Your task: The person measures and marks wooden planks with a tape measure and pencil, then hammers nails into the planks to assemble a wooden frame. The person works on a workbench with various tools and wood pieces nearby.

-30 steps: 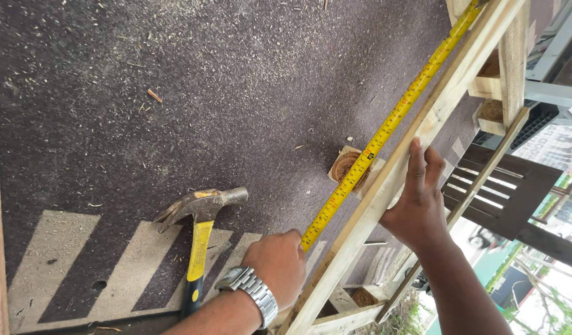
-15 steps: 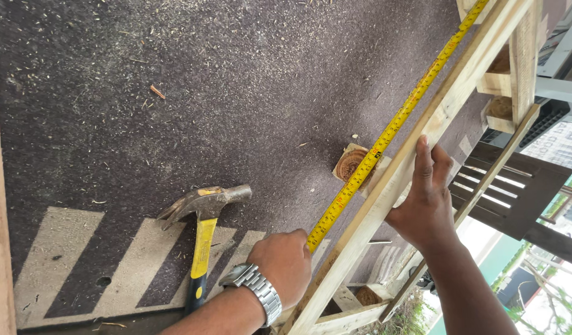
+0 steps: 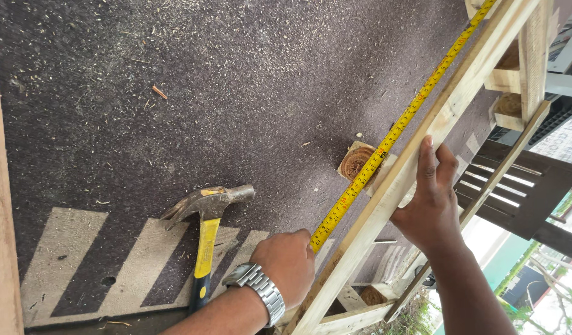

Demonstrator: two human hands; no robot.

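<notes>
Yellow tape measure [image 3: 394, 133] runs along the edge of one pale wooden slat [image 3: 422, 133], its near end pinched in the left hand [image 3: 287, 260] (a metal watch [image 3: 261, 296] on that wrist), probably so the blade stays taut and flat against the wood. The right hand [image 3: 432, 208] lies open, fingers pressing the slat, seemingly to steady it. One claw hammer [image 3: 205, 223] lies untouched on the dark, sawdust-strewn desk [image 3: 174, 93], beside one round wood offcut [image 3: 355, 161].

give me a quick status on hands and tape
Left hand pins the tape end. Right hand flat on the plank. Tape runs along plank. Hammer lies clear.
</notes>
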